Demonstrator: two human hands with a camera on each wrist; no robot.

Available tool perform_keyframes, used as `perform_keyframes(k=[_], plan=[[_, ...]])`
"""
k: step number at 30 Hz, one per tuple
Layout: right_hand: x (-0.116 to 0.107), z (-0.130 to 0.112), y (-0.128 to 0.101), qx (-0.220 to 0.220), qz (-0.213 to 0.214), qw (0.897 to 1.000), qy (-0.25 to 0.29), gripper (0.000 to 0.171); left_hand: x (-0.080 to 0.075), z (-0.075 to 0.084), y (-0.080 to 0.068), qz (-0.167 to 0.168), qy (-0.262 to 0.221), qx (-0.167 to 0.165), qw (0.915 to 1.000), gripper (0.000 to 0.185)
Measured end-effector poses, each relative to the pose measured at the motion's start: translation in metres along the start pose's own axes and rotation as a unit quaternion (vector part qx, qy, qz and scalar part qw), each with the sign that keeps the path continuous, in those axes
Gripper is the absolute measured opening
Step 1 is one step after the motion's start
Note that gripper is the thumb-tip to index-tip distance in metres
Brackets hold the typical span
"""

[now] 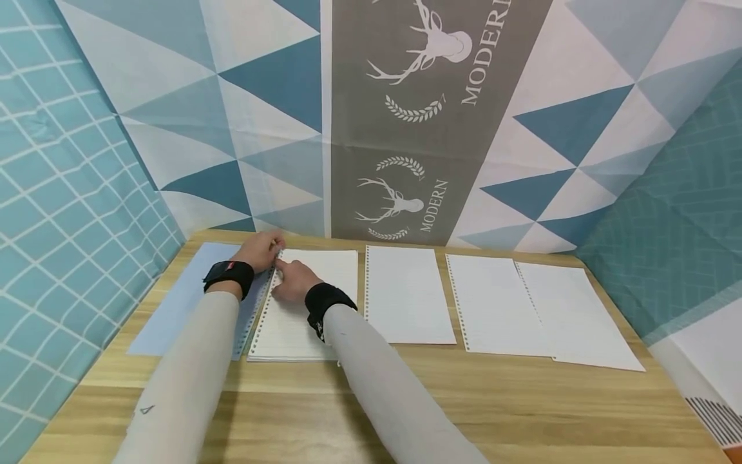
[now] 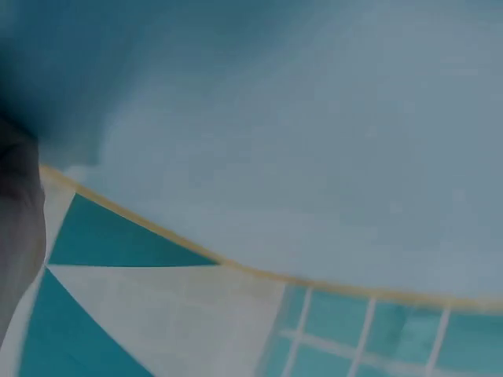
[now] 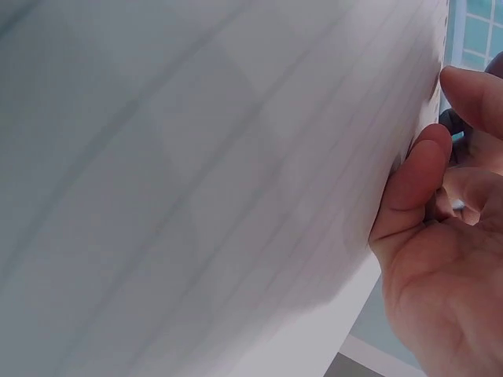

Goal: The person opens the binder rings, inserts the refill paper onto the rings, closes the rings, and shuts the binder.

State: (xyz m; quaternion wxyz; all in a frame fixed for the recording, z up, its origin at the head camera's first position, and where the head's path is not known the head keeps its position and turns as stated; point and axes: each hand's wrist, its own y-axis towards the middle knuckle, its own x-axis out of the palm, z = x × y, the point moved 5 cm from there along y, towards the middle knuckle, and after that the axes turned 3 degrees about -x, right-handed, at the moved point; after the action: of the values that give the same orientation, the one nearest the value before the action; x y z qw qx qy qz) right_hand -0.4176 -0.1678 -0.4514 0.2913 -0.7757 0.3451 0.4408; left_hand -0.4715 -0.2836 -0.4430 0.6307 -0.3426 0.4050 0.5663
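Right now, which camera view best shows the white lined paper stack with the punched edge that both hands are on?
The head view: the whole white lined paper stack shows on the table. The right wrist view shows only blurred close-up paper; the left wrist view shows none.

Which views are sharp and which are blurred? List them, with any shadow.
Head view: sharp and evenly lit; the forearms cast soft shadows on the wooden table, and both hands meet at the lined paper stack. Left wrist view: blurred, dark at its left edge. Right wrist view: the paper fills the frame out of focus; the right hand is clearer.
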Motion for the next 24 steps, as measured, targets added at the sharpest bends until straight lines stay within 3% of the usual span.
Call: perform_keyframes(k=[4, 9, 18, 24], plan=[[-0.0023, -0.0010, -0.0022, 0.000, 0.007, 1.000, -0.007, 0.059, -0.0023, -0.0026, -0.0002, 0.015, -0.029, -0.045, 0.9984, 0.022], [-0.0033, -0.0030, -0.0049, -0.002, 0.012, 1.000, -0.010, 0.049, -0.0020, -0.0033, 0.0005, 0.050, -0.032, -0.078, 0.9952, 0.028], [-0.0071, -0.0023, -0.0034, 0.011, 0.015, 1.000, 0.013, 0.056, -0.0064, 0.0002, -0.0001, 0.096, -0.045, -0.091, 0.9902, 0.037], [-0.0036, -0.0003, -0.0032, 0.012, 0.007, 1.000, 0.017, 0.057, -0.0058, -0.0004, -0.0037, 0.103, -0.049, -0.092, 0.9891, 0.028]])
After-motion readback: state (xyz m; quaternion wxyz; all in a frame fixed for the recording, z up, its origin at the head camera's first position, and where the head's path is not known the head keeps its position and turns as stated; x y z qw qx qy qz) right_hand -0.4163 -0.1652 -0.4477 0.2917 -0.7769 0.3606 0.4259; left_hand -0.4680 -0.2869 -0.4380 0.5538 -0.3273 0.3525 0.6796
